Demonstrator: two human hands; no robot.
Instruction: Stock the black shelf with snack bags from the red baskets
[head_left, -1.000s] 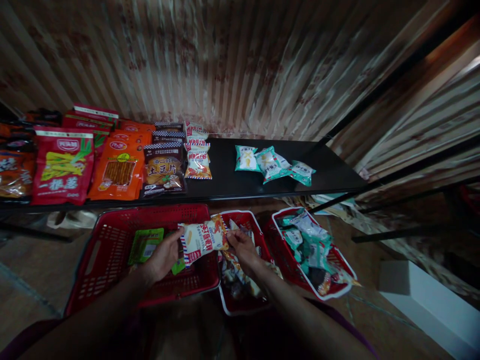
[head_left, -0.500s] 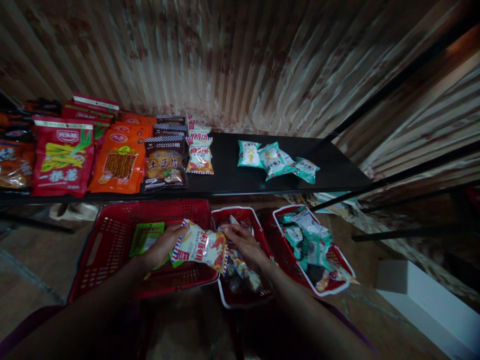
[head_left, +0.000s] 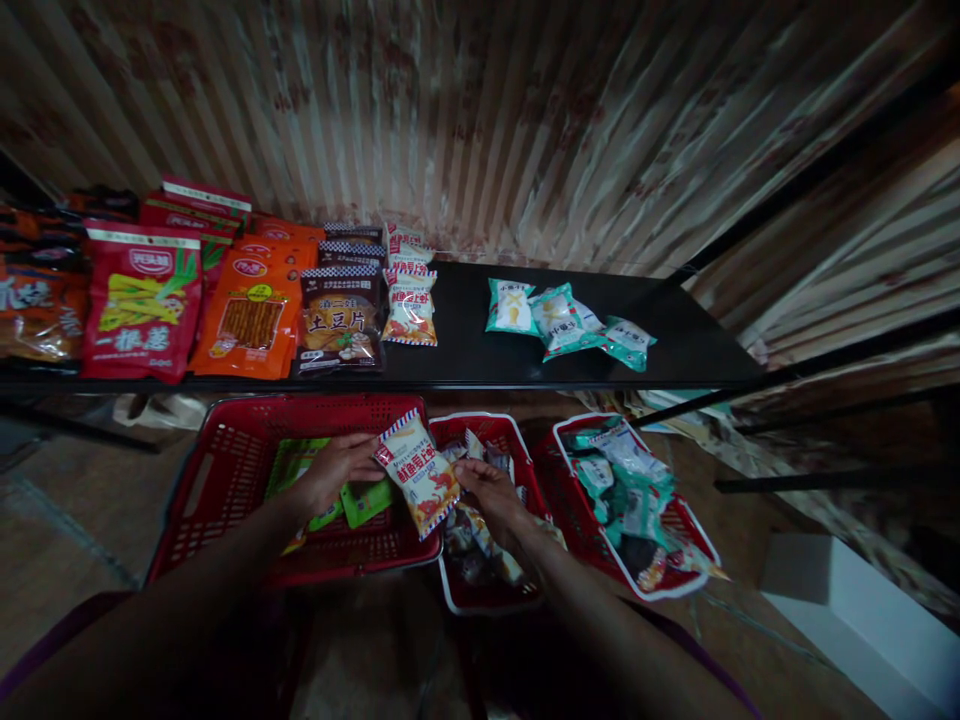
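A small cream-and-orange snack bag [head_left: 418, 474] with blue-and-white striped ends is held tilted above the baskets, its printed front facing up. My right hand [head_left: 491, 495] pinches its lower right edge between thumb and fingers. At its upper left edge is my left hand [head_left: 341, 472], fingers closed against the bag and their tips partly hidden. Beneath my left hand, green packets [head_left: 367, 500] lie in the large red basket [head_left: 217, 490]. Below my right hand, a smaller red basket [head_left: 444, 575] with a white rim contains several snack bags.
On the black shelf [head_left: 457, 350] stand matching snack bags [head_left: 410, 305], brown potato-chip bags [head_left: 343, 320], orange packets [head_left: 251, 315] and red packets [head_left: 142, 305]. Teal bags [head_left: 559, 320] lie farther right. A white-rimmed basket [head_left: 701, 530] holds more teal bags. A white box [head_left: 862, 610] sits on the floor.
The snack bag has turned clockwise and moved slightly right, and its front now shows more fully. My left hand has shifted up and right, along the bag's edge. The view has shifted slightly.
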